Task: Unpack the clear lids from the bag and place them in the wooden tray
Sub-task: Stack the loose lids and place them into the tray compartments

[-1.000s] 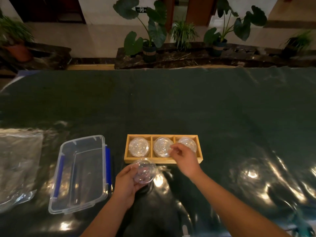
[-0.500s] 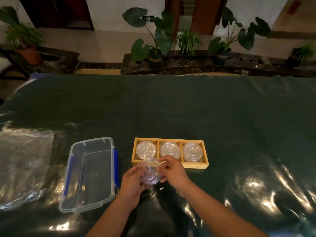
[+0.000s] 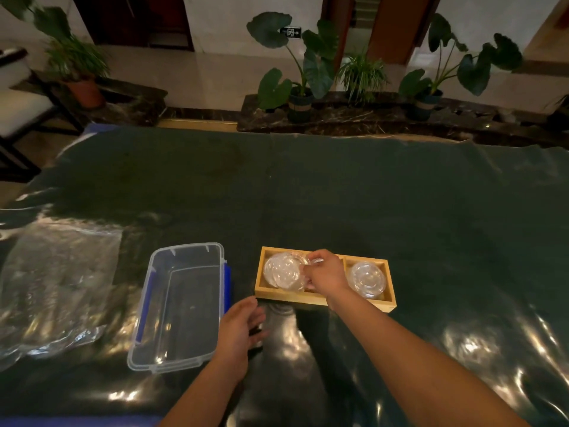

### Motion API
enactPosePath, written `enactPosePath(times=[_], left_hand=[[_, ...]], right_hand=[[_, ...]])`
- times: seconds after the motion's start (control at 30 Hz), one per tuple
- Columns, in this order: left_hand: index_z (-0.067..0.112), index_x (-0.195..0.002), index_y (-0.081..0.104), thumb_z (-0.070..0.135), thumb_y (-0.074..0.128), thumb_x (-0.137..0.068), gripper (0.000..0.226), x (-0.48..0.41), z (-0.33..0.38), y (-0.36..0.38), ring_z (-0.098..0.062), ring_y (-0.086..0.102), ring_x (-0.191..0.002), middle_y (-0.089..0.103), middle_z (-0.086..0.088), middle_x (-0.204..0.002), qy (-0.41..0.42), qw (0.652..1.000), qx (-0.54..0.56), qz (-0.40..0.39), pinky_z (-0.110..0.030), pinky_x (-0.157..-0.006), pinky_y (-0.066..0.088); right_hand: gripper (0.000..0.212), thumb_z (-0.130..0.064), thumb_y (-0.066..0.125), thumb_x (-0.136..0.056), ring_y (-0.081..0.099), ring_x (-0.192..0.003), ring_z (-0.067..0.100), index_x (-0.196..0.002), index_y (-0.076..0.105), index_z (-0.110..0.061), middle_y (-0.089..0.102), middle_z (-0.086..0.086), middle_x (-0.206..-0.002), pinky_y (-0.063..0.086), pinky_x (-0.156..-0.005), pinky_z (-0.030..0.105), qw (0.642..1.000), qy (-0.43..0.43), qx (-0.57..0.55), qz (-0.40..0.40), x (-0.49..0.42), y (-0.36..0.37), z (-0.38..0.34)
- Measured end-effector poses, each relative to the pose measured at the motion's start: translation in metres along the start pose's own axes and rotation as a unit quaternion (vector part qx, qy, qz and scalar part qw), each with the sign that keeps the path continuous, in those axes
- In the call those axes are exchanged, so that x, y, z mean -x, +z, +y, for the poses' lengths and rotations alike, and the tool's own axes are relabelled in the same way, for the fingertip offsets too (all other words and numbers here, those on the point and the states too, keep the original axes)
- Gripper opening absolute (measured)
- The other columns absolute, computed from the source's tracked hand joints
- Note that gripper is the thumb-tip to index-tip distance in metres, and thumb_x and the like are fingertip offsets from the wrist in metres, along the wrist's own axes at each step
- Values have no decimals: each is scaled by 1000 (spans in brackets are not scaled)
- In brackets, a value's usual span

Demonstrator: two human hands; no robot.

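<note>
Head view: right hand (image 3: 323, 272) pinches a clear lid (image 3: 281, 270) over the wooden tray (image 3: 323, 298)'s left compartment; left hand (image 3: 238, 326) open, empty. Bag (image 3: 58, 285) looks emptied; task nearly finished.

You've got one wooden tray (image 3: 323, 298) with three compartments. Left of the tray sits one clear plastic bin (image 3: 178, 306), and farther left one clear bag (image 3: 58, 288). In the tray, two spots of clear lids (image 3: 281, 270) show; the middle compartment is hidden.
</note>
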State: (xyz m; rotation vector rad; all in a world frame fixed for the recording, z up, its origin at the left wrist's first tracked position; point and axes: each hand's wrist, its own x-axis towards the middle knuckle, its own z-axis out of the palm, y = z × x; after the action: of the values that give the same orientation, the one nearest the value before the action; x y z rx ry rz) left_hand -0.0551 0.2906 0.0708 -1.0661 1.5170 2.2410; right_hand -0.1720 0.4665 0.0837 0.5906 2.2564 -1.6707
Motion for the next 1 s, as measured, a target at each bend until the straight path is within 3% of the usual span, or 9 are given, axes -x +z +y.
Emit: enactPosePath(times=[0.13, 0.23, 0.43, 0.53, 0.63, 0.77, 1.0], left_hand=[[23, -148, 48, 28, 64, -98, 53, -14, 7, 2, -30, 51, -131, 51, -8, -147, -10, 999, 1, 33, -53, -107, 47], [23, -155, 38, 32, 60, -99, 60, -25, 15, 8, -31, 42, -143, 44, -8, -156, -23, 999, 33, 33, -52, -113, 40], [16, -156, 36, 36, 48, -105, 56, -38, 26, 18, -29, 38, -148, 43, -6, -160, -56, 995, 79, -4, -52, -120, 29], [16, -157, 34, 39, 43, -107, 56, -38, 30, 22, -27, 36, -149, 42, -5, -161, -69, 995, 74, -20, -51, -121, 26], [16, -155, 38, 39, 44, -106, 55, -40, 32, 23, -27, 38, -149, 45, -5, -160, -70, 996, 61, -4, -51, -121, 26], [15, -153, 41, 38, 45, -106, 53, -40, 33, 23, -28, 41, -146, 50, -5, -156, -67, 996, 55, 3, -51, -120, 30], [14, -153, 40, 37, 44, -107, 52, -43, 32, 22, -29, 42, -146, 51, -6, -155, -68, 996, 58, -6, -51, -119, 31]], right_hand=[[21, -19, 74, -87, 69, -86, 20, -92, 59, -32, 67, -2, -97, 64, -76, 42, 998, -15, 62, 9, -19, 20, -4], [19, -21, 74, -86, 67, -90, 20, -91, 58, -31, 63, -6, -93, 63, -81, 42, 994, -30, 100, 30, -29, 30, -7], [22, -25, 71, -90, 65, -95, 20, -111, 63, -24, 68, 1, -109, 50, -72, 26, 971, -65, 226, 34, -38, 34, -3], [28, -26, 68, -92, 66, -101, 23, -119, 66, -17, 67, 5, -117, 44, -71, 25, 958, -84, 273, 36, -40, 34, -1], [28, -27, 67, -93, 66, -102, 25, -119, 67, -14, 66, 8, -119, 49, -75, 27, 945, -91, 312, 35, -41, 35, 0], [31, -29, 67, -92, 66, -103, 25, -119, 68, -14, 68, 8, -118, 53, -84, 31, 942, -95, 322, 25, -42, 36, 3], [32, -28, 69, -91, 66, -103, 24, -121, 65, -17, 67, 7, -119, 51, -79, 28, 952, -94, 289, 29, -40, 34, 2]])
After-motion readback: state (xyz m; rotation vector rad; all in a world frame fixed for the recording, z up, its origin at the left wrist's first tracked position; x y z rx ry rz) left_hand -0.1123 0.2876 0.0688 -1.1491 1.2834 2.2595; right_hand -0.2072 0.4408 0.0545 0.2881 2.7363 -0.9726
